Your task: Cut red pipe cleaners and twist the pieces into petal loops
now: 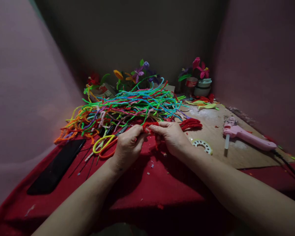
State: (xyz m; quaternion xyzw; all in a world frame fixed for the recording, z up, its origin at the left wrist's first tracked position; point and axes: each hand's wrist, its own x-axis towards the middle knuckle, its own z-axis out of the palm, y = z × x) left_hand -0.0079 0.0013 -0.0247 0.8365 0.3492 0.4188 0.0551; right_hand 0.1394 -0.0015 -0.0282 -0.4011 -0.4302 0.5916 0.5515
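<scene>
Between my two hands is a red pipe cleaner [150,125], bent and held above the red-covered table. My left hand [130,139] pinches its left end between thumb and fingers. On the other end, my right hand [172,136] is closed with thumb and forefinger together; part of the red strand hangs below it. Just left of my left hand lie scissors [104,146] with yellow and orange handles. A bundle of looped red pipe cleaners [191,124] rests right of my right hand. Beyond both hands spreads a large heap of multicoloured pipe cleaners [132,105].
A black phone [57,165] and thin dark sticks lie at left. On a board [250,157] at right rest a pink glue gun [245,136] with its cord and a round holed tape core [203,146]. Pipe-cleaner flowers [139,73] and a lidded jar [203,87] stand at the back.
</scene>
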